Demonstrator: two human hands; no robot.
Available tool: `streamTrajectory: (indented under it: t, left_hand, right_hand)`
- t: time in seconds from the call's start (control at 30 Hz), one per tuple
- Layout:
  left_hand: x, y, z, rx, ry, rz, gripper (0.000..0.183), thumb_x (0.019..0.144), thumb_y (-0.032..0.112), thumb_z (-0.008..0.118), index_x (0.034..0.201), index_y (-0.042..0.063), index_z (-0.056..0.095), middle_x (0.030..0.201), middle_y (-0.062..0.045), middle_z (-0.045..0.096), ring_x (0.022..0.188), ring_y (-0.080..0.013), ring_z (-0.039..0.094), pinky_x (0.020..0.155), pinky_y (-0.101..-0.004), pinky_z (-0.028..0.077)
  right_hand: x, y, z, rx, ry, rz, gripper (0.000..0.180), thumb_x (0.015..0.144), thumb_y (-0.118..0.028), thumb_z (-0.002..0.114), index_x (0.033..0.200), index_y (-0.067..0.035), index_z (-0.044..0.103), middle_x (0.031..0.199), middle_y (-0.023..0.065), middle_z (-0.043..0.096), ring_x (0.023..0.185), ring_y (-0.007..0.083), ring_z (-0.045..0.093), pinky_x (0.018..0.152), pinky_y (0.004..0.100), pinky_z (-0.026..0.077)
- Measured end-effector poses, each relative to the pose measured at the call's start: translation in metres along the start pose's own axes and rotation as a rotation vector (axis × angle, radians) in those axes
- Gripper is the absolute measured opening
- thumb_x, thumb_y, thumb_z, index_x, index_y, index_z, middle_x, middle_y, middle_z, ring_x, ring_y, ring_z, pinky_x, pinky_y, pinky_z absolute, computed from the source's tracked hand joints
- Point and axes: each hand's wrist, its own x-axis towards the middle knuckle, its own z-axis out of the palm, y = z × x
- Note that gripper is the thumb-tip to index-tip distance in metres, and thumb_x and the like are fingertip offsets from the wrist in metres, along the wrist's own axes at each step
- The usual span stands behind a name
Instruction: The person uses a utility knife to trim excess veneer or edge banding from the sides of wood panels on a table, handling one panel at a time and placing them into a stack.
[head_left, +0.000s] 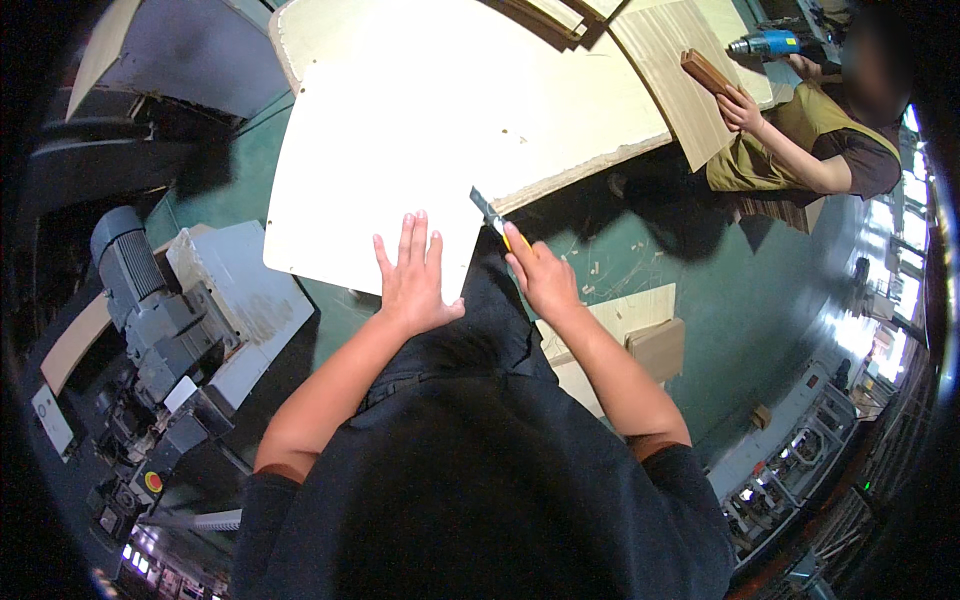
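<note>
A pale flat panel (352, 180), washed out by glare, lies over the near part of the wooden worktable (600, 112). Spread flat on the panel's near edge is my left hand (414, 281), its fingers apart and holding nothing. My right hand (546, 274) grips a utility knife (495, 217) with a yellow handle. The knife's blade points up and left, over the panel's right edge near the table corner. Whether the blade touches the panel, I cannot tell.
At right, another person (802, 150) holds brown wood strips (705, 71) and a blue heat gun (769, 43) beside a veneer sheet (675, 75). A grey motor (131, 255) stands at left. Boards (656, 349) lie on the green floor at lower right.
</note>
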Motion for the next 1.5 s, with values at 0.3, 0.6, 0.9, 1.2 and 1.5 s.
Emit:
streamTrajectory:
  t: [0.3,0.6,0.9,1.2,1.5]
  left_hand:
    - [-0.002,-0.005,-0.001,-0.012,0.008,0.016,0.116,0.066,0.051,0.086,0.157,-0.005,0.040,0.176,-0.028,0.011,0.166,-0.0396,0.004,0.122,-0.0781,-0.001]
    - [-0.006,-0.027,-0.013,0.050,-0.094,0.129,0.117,0.066,0.050,0.086,0.157,-0.005,0.039,0.176,-0.027,0.011,0.166,-0.0392,0.005,0.124,-0.0760,-0.001]
    - [-0.005,-0.027,-0.013,0.035,-0.069,0.131,0.117,0.063,0.048,0.088,0.156,-0.005,0.041,0.176,-0.028,0.012,0.165,-0.0396,0.008,0.124,-0.0763,0.000]
    - [-0.005,-0.027,-0.012,0.035,-0.065,0.124,0.116,0.064,0.049,0.087,0.156,-0.004,0.042,0.176,-0.027,0.014,0.165,-0.0391,0.009,0.124,-0.0766,0.001]
    - [-0.011,-0.047,-0.027,0.066,-0.135,0.205,0.126,0.063,0.062,0.091,0.164,0.009,0.037,0.177,-0.023,0.013,0.165,-0.0407,0.009,0.123,-0.0792,0.003]
  right_hand:
    - [0.078,0.030,-0.020,0.000,0.151,-0.017,0.054,0.106,-0.038,0.063,0.158,-0.036,0.048,0.088,0.0181,0.066,0.072,0.0422,0.071,0.061,0.0535,0.059]
    - [-0.015,0.005,0.005,0.056,0.056,0.028,0.060,0.104,-0.030,0.067,0.161,-0.031,0.047,0.083,0.0127,0.059,0.068,0.0379,0.065,0.060,0.0518,0.055]
    - [0.077,0.059,-0.024,-0.059,0.143,0.116,0.052,0.105,-0.036,0.064,0.156,-0.034,0.053,0.084,0.0161,0.065,0.071,0.0426,0.068,0.063,0.0542,0.057]
    - [0.069,0.075,-0.057,0.181,0.346,0.020,0.051,0.108,-0.025,0.060,0.157,-0.020,0.052,0.088,0.0178,0.063,0.079,0.0396,0.066,0.070,0.0503,0.054]
    - [-0.143,0.115,0.121,0.433,-0.206,0.957,0.055,0.106,-0.033,0.058,0.154,-0.006,0.050,0.124,0.0282,0.072,0.106,0.0487,0.072,0.092,0.0553,0.055]
